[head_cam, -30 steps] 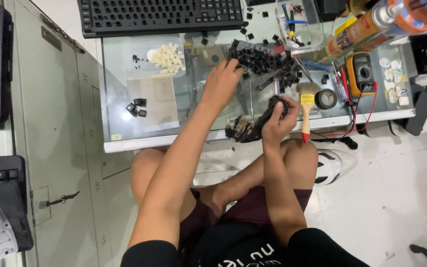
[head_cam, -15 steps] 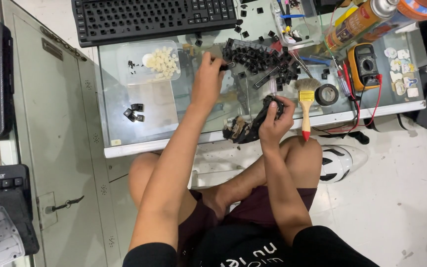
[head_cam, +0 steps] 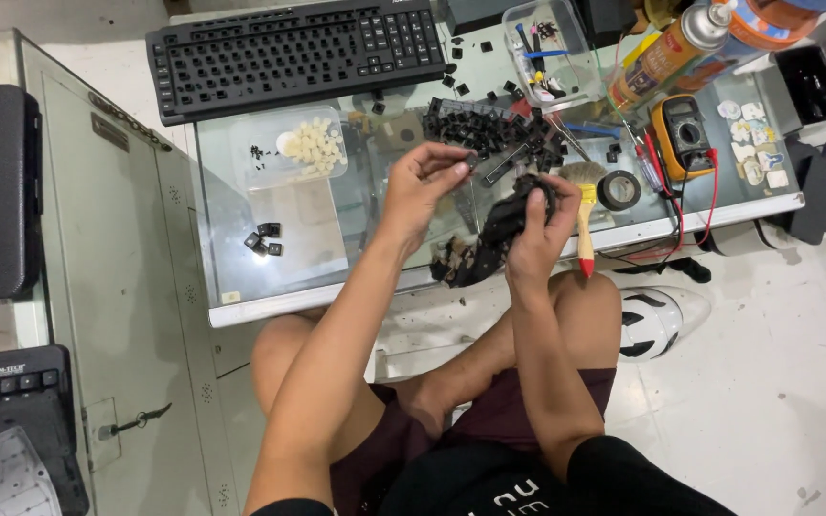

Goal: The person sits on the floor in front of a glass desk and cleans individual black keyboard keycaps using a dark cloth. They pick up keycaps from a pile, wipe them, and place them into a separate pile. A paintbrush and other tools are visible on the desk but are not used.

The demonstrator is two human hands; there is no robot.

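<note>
While left hand (head_cam: 423, 186) pinches keycap (head_cam: 471, 163), right hand (head_cam: 539, 225) clasps keyboard (head_cam: 494, 234).

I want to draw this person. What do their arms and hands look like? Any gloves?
No gloves. The left hand and right hand are bare, with no rings or watch visible. Both arms are bare too; only short black sleeves show at the shoulders.

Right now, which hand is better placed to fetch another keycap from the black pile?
Probably the left hand: it pinches only a small keycap beside the keycap pile. The right hand is gripping the black cloth bundle.
</note>
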